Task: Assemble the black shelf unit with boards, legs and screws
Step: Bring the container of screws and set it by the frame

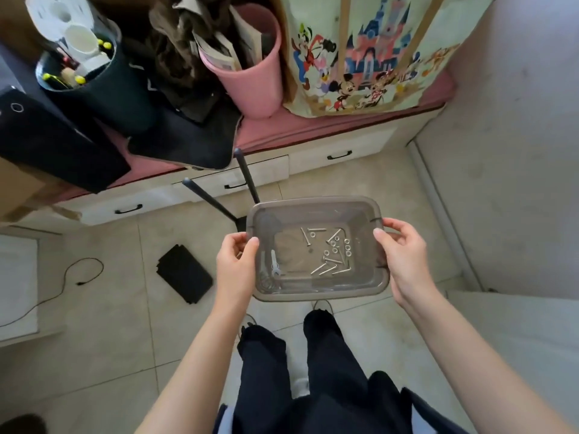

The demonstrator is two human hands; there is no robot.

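Translucent grey tray (316, 294) gripped at opposite rims by left hand (235, 267) and right hand (404, 259); screws (329, 255) loose inside; black legs (232, 195) beyond its far edge.

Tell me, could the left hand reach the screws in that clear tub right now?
Probably not yet: the left hand grips the tub rim, as does the right hand. The open top leaves the screws exposed.

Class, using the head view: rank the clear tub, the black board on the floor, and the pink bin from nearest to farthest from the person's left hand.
1. Clear tub: held at its left rim by the left hand.
2. Black board: on the floor tiles, to the left.
3. Pink bin: up on the bench, farthest.
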